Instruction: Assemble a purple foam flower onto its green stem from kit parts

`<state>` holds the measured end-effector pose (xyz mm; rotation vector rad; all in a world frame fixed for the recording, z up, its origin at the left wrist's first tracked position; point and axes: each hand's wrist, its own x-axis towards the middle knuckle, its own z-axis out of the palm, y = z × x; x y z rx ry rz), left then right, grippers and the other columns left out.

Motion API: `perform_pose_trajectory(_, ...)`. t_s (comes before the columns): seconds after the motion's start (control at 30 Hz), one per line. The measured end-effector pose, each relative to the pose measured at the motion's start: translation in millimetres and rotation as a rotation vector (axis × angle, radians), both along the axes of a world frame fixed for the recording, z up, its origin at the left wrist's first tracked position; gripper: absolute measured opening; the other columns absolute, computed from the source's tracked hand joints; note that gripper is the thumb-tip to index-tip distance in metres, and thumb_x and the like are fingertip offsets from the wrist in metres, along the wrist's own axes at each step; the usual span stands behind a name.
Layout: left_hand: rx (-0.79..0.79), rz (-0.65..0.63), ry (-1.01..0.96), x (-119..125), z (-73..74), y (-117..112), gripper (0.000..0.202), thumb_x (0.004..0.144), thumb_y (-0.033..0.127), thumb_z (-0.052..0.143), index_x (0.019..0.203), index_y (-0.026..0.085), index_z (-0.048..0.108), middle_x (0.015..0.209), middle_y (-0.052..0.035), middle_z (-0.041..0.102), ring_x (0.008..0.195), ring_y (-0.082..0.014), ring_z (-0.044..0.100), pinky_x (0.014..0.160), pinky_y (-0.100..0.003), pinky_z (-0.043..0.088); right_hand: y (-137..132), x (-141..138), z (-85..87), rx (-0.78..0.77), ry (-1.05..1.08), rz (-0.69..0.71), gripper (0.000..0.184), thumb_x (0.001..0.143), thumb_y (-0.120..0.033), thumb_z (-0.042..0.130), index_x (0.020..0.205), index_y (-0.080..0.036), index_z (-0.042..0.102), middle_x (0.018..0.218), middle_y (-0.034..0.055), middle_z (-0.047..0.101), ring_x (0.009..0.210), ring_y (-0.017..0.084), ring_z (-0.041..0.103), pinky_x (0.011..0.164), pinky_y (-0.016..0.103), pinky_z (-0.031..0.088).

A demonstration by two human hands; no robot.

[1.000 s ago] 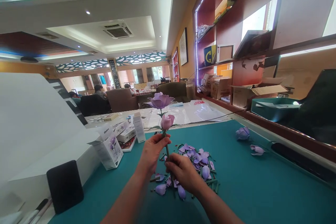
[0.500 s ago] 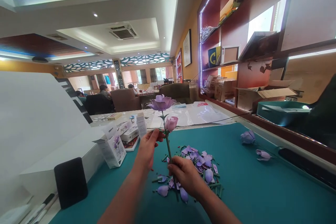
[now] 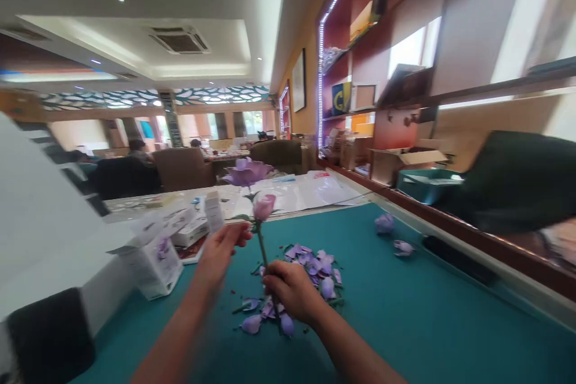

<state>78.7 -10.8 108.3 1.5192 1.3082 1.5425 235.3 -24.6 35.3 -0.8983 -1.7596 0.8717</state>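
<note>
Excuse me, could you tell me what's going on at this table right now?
A person's right hand grips the stem of a lilac artificial flower, which carries an open bloom and a bud. The left hand is blurred, right beside the stem. Below them, loose lilac petals lie heaped on a teal mat.

blue-and-yellow card on shelf: large letter C | white carton: print too blurred to read

Head-worn view, facing forward and down, left hand, right hand close below, teal tabletop beneath
</note>
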Motion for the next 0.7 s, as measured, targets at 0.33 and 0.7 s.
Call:
perform_pose_trajectory(0.33, -0.270, 0.002, 0.012, -40.6, -66.1, 4.9, 0.046, 0.062, 0.065, 0.063, 0.078, 0.023, 0.071, 0.081, -0.0061, 0.074, 0.074, -0.0238, 0.065, 0.060, -0.028, 0.050, 2.8, 56.5, 17.5, -0.008, 0.000, -0.210, 0.013, 0.078, -0.021, 0.055, 0.066, -0.020, 0.058, 0.059, -0.0048, 0.057, 0.052, 0.010, 0.048, 0.050, 0.019, 0.036)
perform_pose_trajectory(0.7, -0.414, -0.036, -0.149, -72.3, -105.7, 18.6, 0.033, 0.057, 0.055, 0.071, 0.072, 0.025, 0.071, 0.075, -0.0037, 0.076, 0.075, -0.0244, 0.069, 0.060, -0.028, 0.057, -14.9, 166.4, 4.7, 0.141, -0.361, -0.670, 0.022, 0.084, -0.029, 0.050, 0.064, -0.020, 0.056, 0.060, -0.0022, 0.052, 0.060, 0.014, 0.049, 0.055, 0.023, 0.034)
